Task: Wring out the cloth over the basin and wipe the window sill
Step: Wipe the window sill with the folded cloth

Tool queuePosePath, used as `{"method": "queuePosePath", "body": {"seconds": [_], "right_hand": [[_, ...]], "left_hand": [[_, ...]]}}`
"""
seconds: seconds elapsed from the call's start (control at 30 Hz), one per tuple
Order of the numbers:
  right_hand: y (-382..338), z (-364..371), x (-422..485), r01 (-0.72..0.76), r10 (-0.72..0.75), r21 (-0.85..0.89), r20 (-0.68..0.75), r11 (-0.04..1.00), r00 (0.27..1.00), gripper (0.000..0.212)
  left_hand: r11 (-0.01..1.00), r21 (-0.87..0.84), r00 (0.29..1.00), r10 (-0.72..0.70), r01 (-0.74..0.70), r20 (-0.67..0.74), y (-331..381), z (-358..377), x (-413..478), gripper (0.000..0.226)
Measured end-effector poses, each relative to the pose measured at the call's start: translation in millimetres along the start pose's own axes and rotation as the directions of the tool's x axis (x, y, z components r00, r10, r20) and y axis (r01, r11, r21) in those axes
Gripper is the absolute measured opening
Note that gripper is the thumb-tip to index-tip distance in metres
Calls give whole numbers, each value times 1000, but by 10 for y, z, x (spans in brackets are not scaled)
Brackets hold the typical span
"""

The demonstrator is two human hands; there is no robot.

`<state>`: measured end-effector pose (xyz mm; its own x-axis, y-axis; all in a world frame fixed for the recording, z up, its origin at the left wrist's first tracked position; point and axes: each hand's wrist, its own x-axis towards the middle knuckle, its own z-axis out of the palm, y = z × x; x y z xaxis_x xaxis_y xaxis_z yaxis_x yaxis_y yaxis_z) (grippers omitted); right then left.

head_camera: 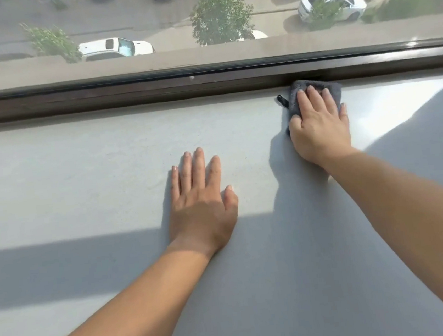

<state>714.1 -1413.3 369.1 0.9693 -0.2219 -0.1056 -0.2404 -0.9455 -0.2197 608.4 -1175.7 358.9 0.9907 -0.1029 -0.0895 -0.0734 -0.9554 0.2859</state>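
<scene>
Left hand [202, 205] flat on wide sill [78, 169]; right hand [320, 127], fingers straight, presses cloth [335, 90] against frame [152, 91] edge.

Dark window frame [125, 93]; outside below, parked white cars [116, 48] and leafy trees [220, 14].

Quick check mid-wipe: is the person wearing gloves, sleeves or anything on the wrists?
No. The left hand and right hand are bare, without gloves or rings, nails short. The left forearm and right forearm are bare too: no sleeve reaches into view, and neither wrist carries a watch or band.
</scene>
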Motion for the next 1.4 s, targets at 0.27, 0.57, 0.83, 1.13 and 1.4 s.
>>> {"method": "queuePosePath", "body": {"seconds": [0.27,0.57,0.83,1.13,1.4], "right_hand": [[-693,185,-333,501,-494,-31,117,865,861,63],[455,-114,92,-55,56,-26,25,998,998,67],[359,-43,-356,392,-389,-33,66,919,919,66],[186,22,-808,424,-422,-27,53,905,905,68],[850,-280,-454,198,-193,-54,83,979,978,63]], "left_hand": [[1000,12,999,-5,5,-34,-17,16,11,69],[1000,26,1000,-12,12,2,-47,-35,26,66],[998,63,1000,-14,15,-16,-75,-62,91,66],[990,-116,991,61,-75,-121,550,10,-173,51],[999,-35,997,35,-38,-76,678,101,-541,61]]}}
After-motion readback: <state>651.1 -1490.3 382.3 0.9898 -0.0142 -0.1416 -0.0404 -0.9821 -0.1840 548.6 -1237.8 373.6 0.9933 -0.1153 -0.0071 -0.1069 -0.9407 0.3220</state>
